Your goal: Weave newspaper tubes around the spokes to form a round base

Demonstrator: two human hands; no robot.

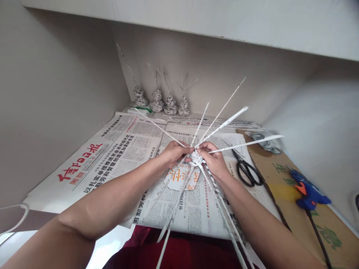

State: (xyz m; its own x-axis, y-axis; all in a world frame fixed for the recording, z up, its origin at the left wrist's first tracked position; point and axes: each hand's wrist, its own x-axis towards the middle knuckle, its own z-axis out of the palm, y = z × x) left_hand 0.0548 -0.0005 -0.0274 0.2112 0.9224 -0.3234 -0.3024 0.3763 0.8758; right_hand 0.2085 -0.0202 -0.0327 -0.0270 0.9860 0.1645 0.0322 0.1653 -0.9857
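Note:
Both of my hands hold a small woven piece of rolled newspaper [197, 158] above the newspaper-covered table. Several thin paper rods [230, 120] fan out from its middle, some away from me and others down toward my lap. My left hand [179, 152] pinches the piece's left edge, fingers closed at the base of the rods. On the other side my right hand [211, 157] has thumb and fingers closed on the weave and rod bases. Just below lies a white card with orange characters [179, 180], partly covered by the rods.
Black scissors [248, 172] lie right of my right hand. A blue glue gun [310, 192] rests on cardboard [283, 179] at far right. Several gourd-shaped woven paper pieces [170, 105] stand along the back wall, beside a pile of paper rods [215, 123]. A shelf [196, 18] overhangs the back.

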